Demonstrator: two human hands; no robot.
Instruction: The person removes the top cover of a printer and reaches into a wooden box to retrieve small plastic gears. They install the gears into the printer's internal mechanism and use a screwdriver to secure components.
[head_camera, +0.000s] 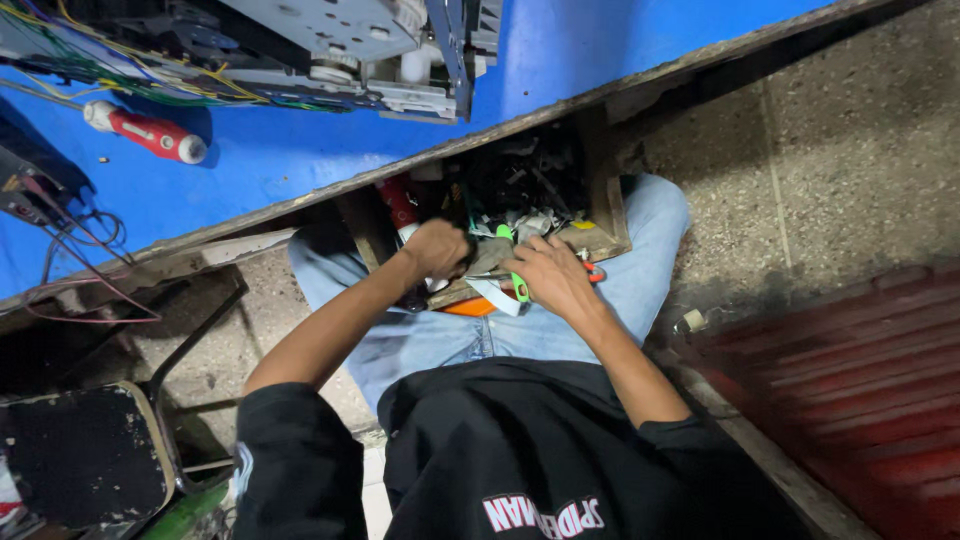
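Note:
I sit with a wooden drawer pulled out from under the table, over my lap in blue jeans. The drawer is crammed with dark clutter, white scraps and a red-and-white tube. My left hand is curled into a fist at the drawer's front left; what its fingers close on is hidden. My right hand lies on the drawer's front edge, fingers wrapped over a green-handled tool. A red-orange piece pokes out beside that hand.
The blue tabletop above carries an opened grey machine with loose wires and a red-handled screwdriver. A worn black stool stands at lower left. Speckled floor lies to the right, with red slats at lower right.

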